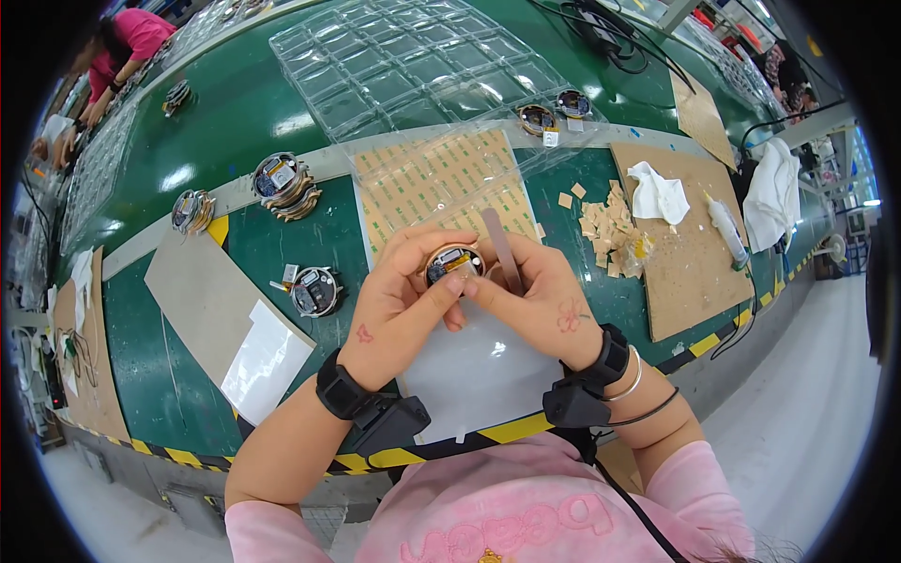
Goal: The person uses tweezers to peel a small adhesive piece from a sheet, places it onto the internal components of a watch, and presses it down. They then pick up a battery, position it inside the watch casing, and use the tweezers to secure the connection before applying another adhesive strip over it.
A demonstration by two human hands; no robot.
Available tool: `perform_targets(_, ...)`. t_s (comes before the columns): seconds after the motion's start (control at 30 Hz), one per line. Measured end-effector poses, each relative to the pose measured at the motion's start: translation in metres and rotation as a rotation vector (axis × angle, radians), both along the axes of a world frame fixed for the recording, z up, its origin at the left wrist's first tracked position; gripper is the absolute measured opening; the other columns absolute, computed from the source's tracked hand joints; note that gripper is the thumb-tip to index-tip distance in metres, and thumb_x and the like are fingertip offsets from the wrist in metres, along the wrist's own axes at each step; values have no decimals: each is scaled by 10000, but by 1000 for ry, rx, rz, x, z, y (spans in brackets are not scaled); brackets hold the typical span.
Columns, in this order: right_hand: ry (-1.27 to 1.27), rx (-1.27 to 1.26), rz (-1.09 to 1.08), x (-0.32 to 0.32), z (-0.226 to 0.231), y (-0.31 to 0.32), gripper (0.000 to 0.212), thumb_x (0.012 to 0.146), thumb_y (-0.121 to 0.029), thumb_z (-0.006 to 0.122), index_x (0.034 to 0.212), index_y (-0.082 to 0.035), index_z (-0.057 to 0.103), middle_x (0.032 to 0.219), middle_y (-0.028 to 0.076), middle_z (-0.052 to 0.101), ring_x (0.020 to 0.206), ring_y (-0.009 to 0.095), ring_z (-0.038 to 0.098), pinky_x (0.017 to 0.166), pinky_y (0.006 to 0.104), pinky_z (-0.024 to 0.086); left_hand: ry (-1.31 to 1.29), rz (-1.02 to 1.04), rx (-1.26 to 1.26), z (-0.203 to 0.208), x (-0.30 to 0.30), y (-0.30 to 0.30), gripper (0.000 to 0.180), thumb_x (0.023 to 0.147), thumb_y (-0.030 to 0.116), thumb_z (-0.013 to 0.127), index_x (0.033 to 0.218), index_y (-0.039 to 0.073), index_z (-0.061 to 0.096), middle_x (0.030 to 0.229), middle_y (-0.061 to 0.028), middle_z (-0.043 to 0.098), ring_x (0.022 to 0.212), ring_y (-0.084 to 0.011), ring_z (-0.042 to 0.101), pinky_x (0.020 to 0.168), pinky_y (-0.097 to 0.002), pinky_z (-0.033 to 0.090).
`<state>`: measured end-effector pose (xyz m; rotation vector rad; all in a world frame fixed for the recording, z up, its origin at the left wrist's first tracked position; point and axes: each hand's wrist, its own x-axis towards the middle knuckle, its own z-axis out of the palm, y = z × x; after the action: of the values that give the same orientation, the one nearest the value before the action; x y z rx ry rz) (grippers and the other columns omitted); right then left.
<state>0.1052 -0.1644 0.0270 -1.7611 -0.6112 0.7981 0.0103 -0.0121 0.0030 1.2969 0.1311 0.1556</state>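
Above the middle of the bench, my left hand (399,291) grips a round watch-like electronic module (450,261) from its left side. My right hand (549,305) holds the same module from the right, and both thumbs press on its lower part. A flat, round-ended metal strip (500,246) also sticks up from between my right fingers. Under my hands lies a tan backing sheet with rows of green-marked adhesive pieces (432,183), and nearer to me a whitish sheet (479,375). Left of my left hand rests another round module (315,291) with a small ribbon connector.
Stacked round modules (282,178) stand at left, near a grey board (211,291). A clear compartment tray (404,66) lies at the back. At right are small tan squares (605,225), a brown board (694,272), a white cloth (659,194) and a white tube (725,227). A co-worker (136,42) bends over far left.
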Motion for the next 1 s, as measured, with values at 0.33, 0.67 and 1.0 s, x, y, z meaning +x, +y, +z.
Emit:
perform_targets(0.33, 181, 320, -188, 11, 7, -14, 274, 955, -203, 458, 1046, 14, 599, 803, 8, 554, 651, 31, 456, 556, 194, 362, 133, -21, -163, 6, -3, 6, 210, 920, 110, 556, 1101, 17, 507, 896, -87, 585, 618, -106, 557, 525, -212, 446)
perform_targets(0.67, 208, 438, -180, 15, 4, -11, 406, 1005, -293, 324, 948, 15, 583, 807, 48, 535, 695, 117, 513, 643, 236, 404, 128, -78, -73, 9, -4, 7, 197, 932, 129, 536, 1072, 0, 488, 891, -108, 594, 680, -133, 622, 493, -215, 454)
perform_targets(1.0, 143, 420, -201, 17, 0, -11, 376, 1008, -288, 319, 864, -23, 543, 833, 36, 519, 761, 121, 506, 734, 266, 387, 91, -75, -99, 2, -5, -1, 190, 947, 115, 523, 1105, 20, 480, 882, -102, 646, 595, -82, 575, 518, -195, 445)
